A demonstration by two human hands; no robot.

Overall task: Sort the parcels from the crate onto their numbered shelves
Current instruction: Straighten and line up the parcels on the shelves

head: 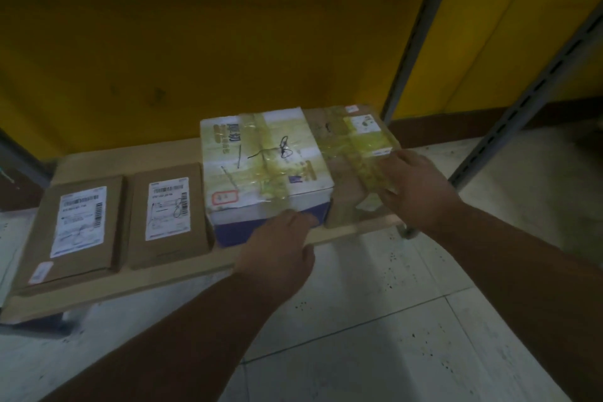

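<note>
A: Four parcels sit in a row along the wooden shelf board [182, 274], and the largest is the white taped carton [261, 166]. Why is the left hand [277, 254] set against its near face?

B: Its fingers reach forward against the blue lower front of the carton, at the board's near edge. I judge it is nudging the carton back and square; the fingers look fairly straight, pressing and not wrapped round anything.

A: And the right hand [414, 186]?

B: It lies on top of the brown taped parcel [352, 147], the one touching the carton's right side. The fingers spread over the yellowish tape near the front corner. It seems to press down or steady the parcel; I see no curl round an edge, so it reads as a flat, open touch.

A: So that parcel is the one being shelved?

B: Likely. It is already on the board, tight between the carton and the grey metal upright [421, 26] behind it. The step looks nearly done, only a final settling left.

A: What lies further left of the hands?

B: Two flat cardboard mailers, labels up. The nearer mailer [169, 219] lies just beside the carton; the far mailer [75, 232] sits beyond it. Face-up labels would let the numbers be checked, though the print is too blurred to read.

A: Any shelf number visible?

B: None that I can make out, and the crate is out of view
</note>
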